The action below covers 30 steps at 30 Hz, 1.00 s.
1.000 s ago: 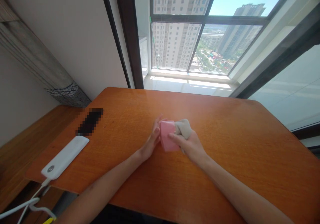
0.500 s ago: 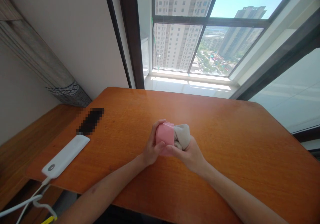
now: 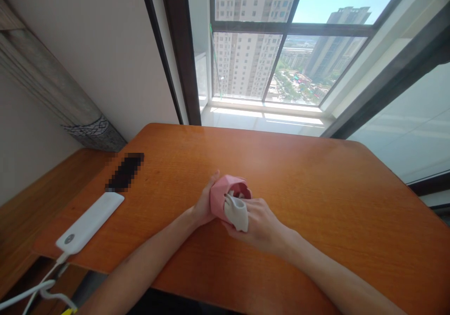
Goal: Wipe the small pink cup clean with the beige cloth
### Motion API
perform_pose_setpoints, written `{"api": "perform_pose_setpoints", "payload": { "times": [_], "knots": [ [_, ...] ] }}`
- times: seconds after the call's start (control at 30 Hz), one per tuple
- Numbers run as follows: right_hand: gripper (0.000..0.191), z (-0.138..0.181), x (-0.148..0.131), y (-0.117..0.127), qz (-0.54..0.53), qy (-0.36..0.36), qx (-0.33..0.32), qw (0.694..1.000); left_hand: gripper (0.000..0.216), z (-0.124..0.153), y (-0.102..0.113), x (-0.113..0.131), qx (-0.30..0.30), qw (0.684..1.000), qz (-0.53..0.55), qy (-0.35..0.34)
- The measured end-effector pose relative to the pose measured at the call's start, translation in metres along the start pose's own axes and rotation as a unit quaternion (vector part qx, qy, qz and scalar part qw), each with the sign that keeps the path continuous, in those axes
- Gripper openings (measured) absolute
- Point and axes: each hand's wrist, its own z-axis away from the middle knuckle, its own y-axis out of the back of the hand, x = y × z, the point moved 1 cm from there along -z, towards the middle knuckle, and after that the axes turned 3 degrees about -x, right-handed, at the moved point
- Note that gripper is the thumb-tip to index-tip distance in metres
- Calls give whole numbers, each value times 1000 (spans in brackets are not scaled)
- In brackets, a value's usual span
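A pink, faceted cup-like container [image 3: 218, 195] is held above the table, its opening tilted toward the right. My left hand [image 3: 203, 207] wraps around its left side, the fingers mostly hidden behind it. Out of the opening hangs a crumpled off-white cloth [image 3: 237, 213], one end drooping over the rim. My right hand [image 3: 258, 221] is closed about the cloth at the opening, with its thumb side under the container and the fingertips partly hidden.
The brown wooden table [image 3: 316, 202] spans the view below a window. On the left lie a white power bank [image 3: 89, 223] with a white cable [image 3: 42, 287] and a dark pixelated object [image 3: 124, 172]. A grey curtain [image 3: 94, 130] hangs beyond the left edge.
The container has turned so its opening shows more. My right hand has shifted from the container's lower side and the cloth's far side to the opening, and the cloth now droops toward me.
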Motion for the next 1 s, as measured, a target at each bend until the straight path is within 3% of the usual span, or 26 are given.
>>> {"api": "perform_pose_setpoints", "payload": {
  "times": [0.07, 0.13, 0.2, 0.27, 0.3, 0.4, 0.57, 0.63, 0.7, 0.8, 0.87, 0.93, 1.0],
  "knots": [
    [18, -5, 3, 6, -153, -157, 37, 975, 83, -1, 4, -4, 32, 994, -62, -80],
    [23, -10, 7, 11, -323, -308, 79, 891, 79, 0, 11, -6, 54, 953, -200, -222],
    [29, -14, 10, 13, -468, -397, 125, 780, 90, 3, 17, -7, 22, 852, -390, -348],
    [33, -17, 14, 12, -568, -436, 157, 680, 109, 5, 21, -7, -27, 739, -532, -412],
    [35, -17, 15, 11, -599, -448, 162, 644, 115, 5, 22, -6, -41, 697, -572, -429],
    [36, -16, 14, 5, -636, -464, 158, 596, 114, 6, 24, -3, -54, 635, -614, -466],
    [34, -12, 8, -1, -664, -477, 163, 552, 105, 9, 27, 0, -91, 596, -631, -488],
    [34, -12, 6, -2, -666, -471, 164, 555, 93, 9, 30, -1, -88, 582, -652, -478],
    [35, -12, 4, -2, -655, -452, 164, 583, 87, 8, 31, -3, -82, 579, -647, -489],
    [39, -10, 2, -2, -579, -419, 165, 680, 88, 6, 27, -10, -50, 626, -581, -518],
    [41, -6, 0, -2, -491, -385, 136, 769, 84, 6, 20, -14, -16, 695, -512, -505],
    [39, -2, -2, -1, -393, -322, 95, 856, 74, 7, 10, -16, -6, 797, -402, -451],
    [39, 0, -2, 0, -289, -228, 56, 928, 65, 8, 0, -15, -29, 900, -256, -353]
  ]
}}
